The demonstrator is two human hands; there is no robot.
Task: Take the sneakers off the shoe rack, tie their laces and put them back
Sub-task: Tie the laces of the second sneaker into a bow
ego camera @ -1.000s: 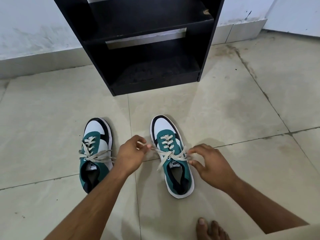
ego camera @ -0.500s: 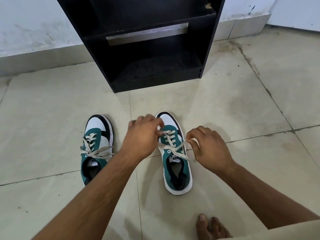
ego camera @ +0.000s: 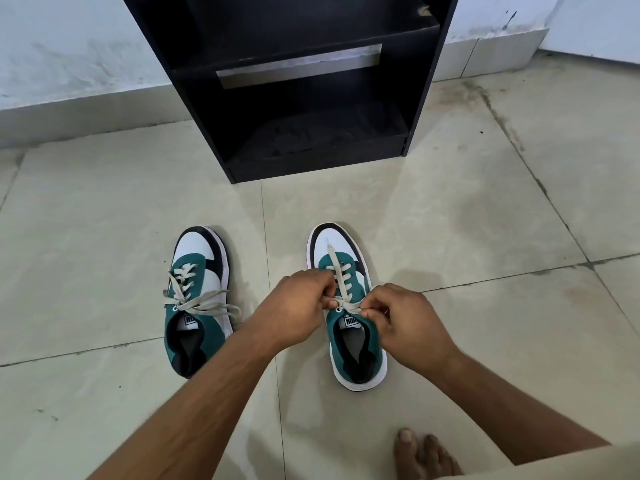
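Two green, white and black sneakers stand toes-forward on the tiled floor in front of a black shoe rack [ego camera: 426, 98]. The left sneaker [ego camera: 197, 299] has its cream laces in a loose bow spread across it. Over the right sneaker [ego camera: 346, 265] both hands meet at the top eyelets. My left hand [ego camera: 294, 310] pinches one lace strand; a free lace end lies forward over the toe. My right hand [ego camera: 405, 323] pinches the other strand beside the tongue. The knot itself is partly hidden by my fingers.
The rack's two visible shelves hold no shoes. It stands against a white wall with a tiled skirting [ego camera: 69, 116]. My bare foot [ego camera: 422, 455] rests on the floor at the lower right, near the right sneaker's heel.
Both hands have drawn together over the right sneaker's tongue. The left hand has come down and back from the toe side, and a lace end now lies forward over the toe.
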